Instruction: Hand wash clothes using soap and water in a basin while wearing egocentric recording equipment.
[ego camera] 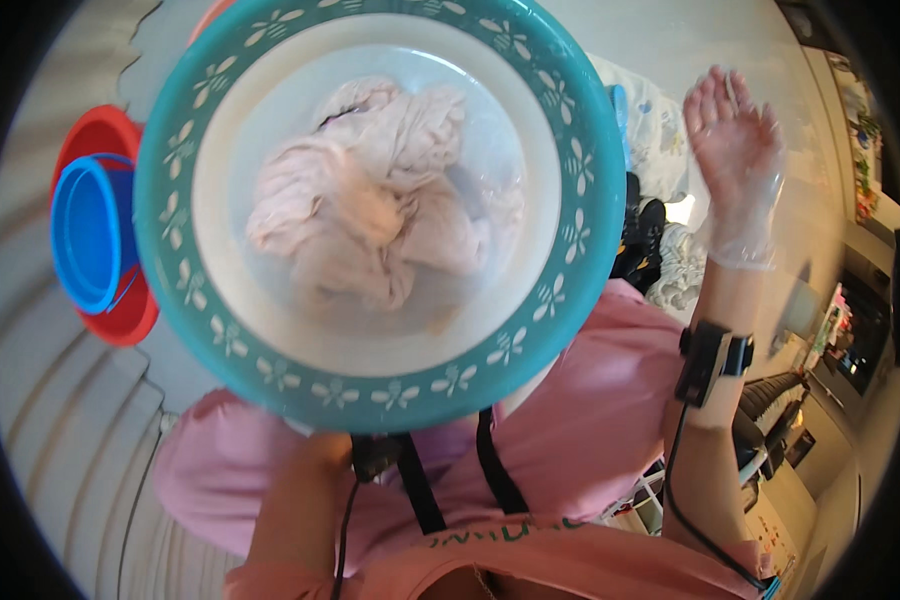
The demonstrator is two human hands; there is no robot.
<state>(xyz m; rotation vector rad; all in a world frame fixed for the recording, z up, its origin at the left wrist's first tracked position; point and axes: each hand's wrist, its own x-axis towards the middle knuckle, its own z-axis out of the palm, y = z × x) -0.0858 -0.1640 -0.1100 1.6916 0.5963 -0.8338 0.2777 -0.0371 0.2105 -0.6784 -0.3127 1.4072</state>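
A large teal-rimmed basin (229,335) with a white inside and a pale flower pattern rests before me, over my knees. Wet, pale pinkish cloth (360,195) lies bunched in cloudy water within it. Off to the right of the basin, my right hand (733,139) is raised, palm showing and fingers spread, in a clear plastic glove; nothing is in it. My left forearm reaches under the near rim of the basin, which hides the left hand.
At the left, a blue bucket (86,236) stands by a red basin (124,330). Between the teal basin and my right arm are dark shoes (649,232), a bundled whitish mop-like thing (679,266) and a pale patterned cloth or bag (652,124).
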